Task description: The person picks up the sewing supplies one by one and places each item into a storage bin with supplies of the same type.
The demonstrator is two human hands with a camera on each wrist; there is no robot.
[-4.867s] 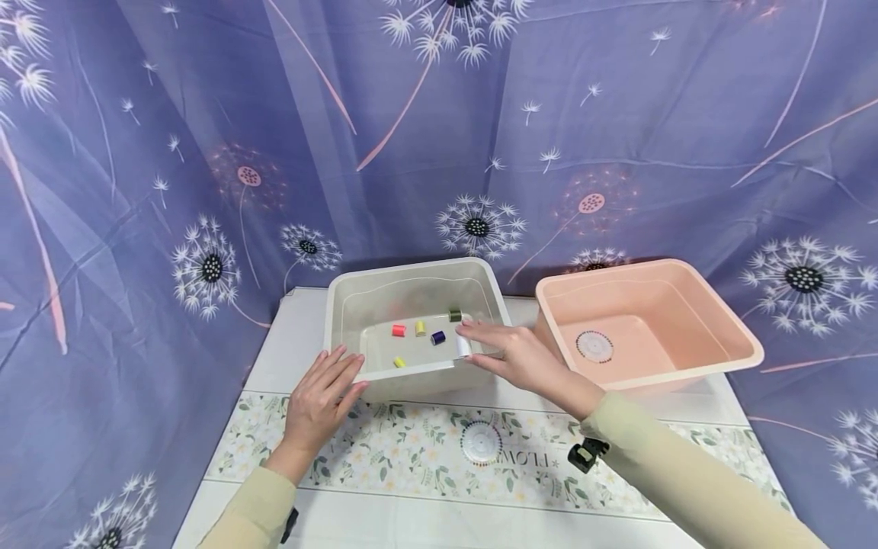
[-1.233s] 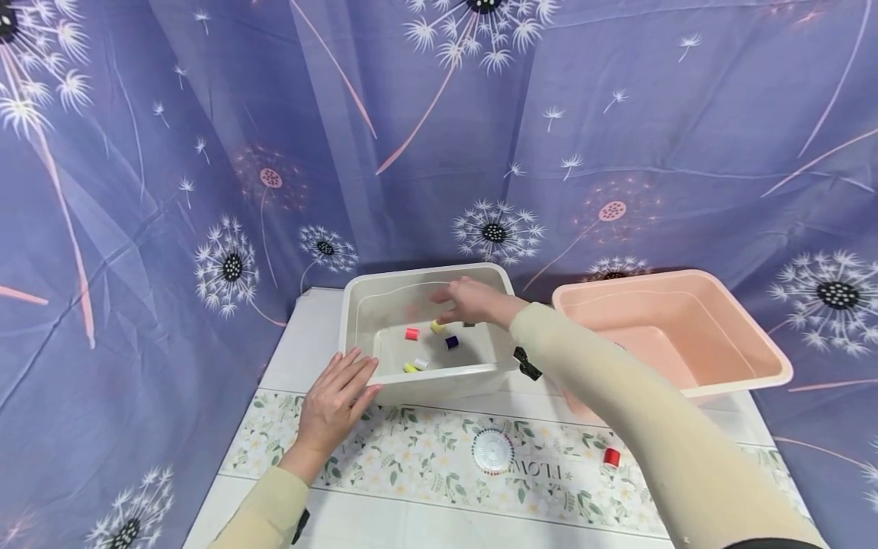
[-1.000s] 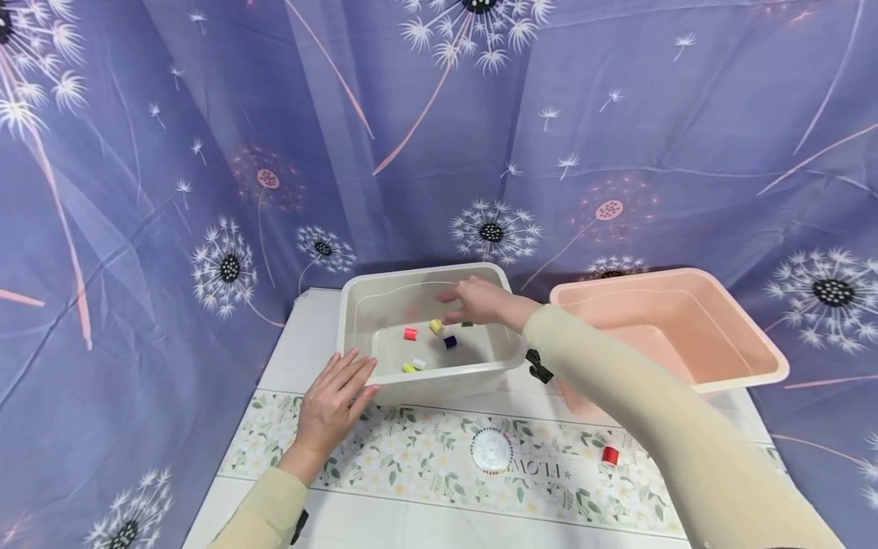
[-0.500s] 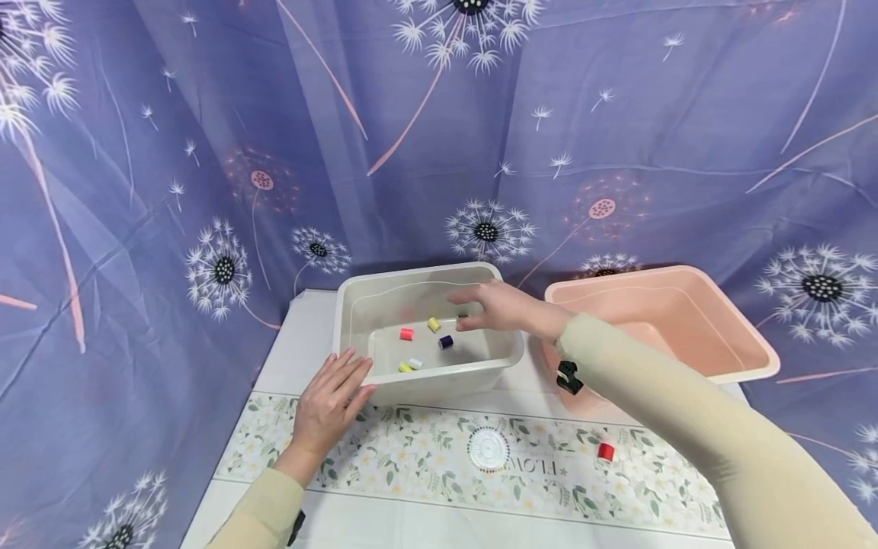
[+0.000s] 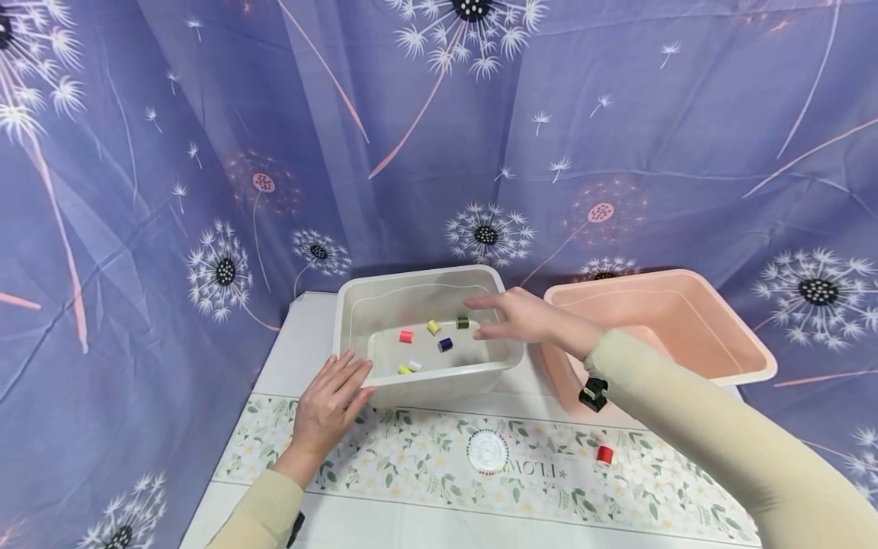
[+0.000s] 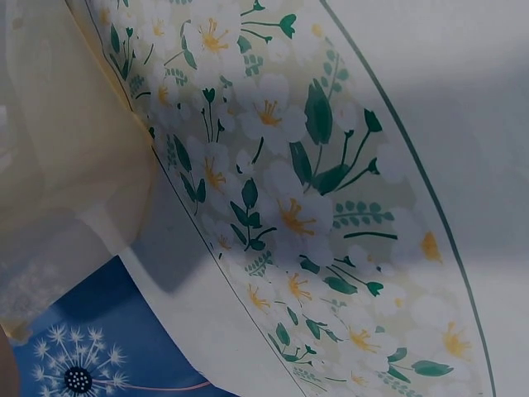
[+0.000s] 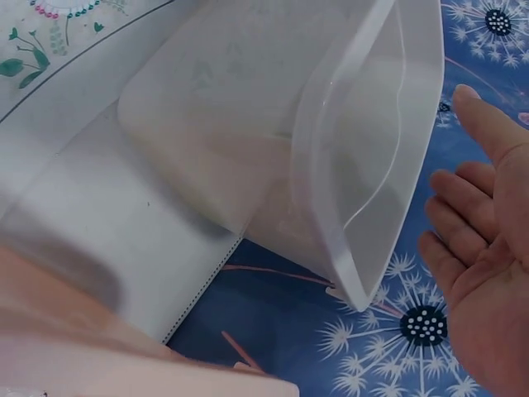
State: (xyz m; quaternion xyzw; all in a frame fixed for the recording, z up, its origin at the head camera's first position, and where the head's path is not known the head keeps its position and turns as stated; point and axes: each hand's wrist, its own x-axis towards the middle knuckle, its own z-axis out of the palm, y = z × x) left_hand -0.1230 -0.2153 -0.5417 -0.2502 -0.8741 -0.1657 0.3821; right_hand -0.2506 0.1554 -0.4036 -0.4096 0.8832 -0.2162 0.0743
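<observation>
Sewing thread spools lie in a pale grey plastic bin [image 5: 418, 381]: a pinkish-red spool [image 5: 406, 336], a yellow spool [image 5: 434, 327], a dark green spool [image 5: 463, 322] and a dark blue spool [image 5: 445, 345]. Close to its front wall, a white spool [image 5: 415, 365] lies beside a second yellow spool [image 5: 405, 370]. My left hand [image 5: 329, 408] rests on the front-left rim, fingers extended. Over the bin's right side, my right hand [image 5: 524, 316] hangs with thumb and forefinger apart, holding nothing. In the right wrist view its palm [image 7: 496, 306] is bare.
A peach bin [image 5: 658, 282] stands to the right, partly behind the right forearm. On the floral table strip lie a pin wheel [image 5: 488, 451] and a red thread spool [image 5: 604, 456]. A purple dandelion curtain [image 5: 384, 175] closes off the back and sides.
Since the earliest frame, the white spool has gone from under my right hand to beside the front yellow spool. Lately my right hand has drawn rightward, uncovering the green spool. My left hand stays put.
</observation>
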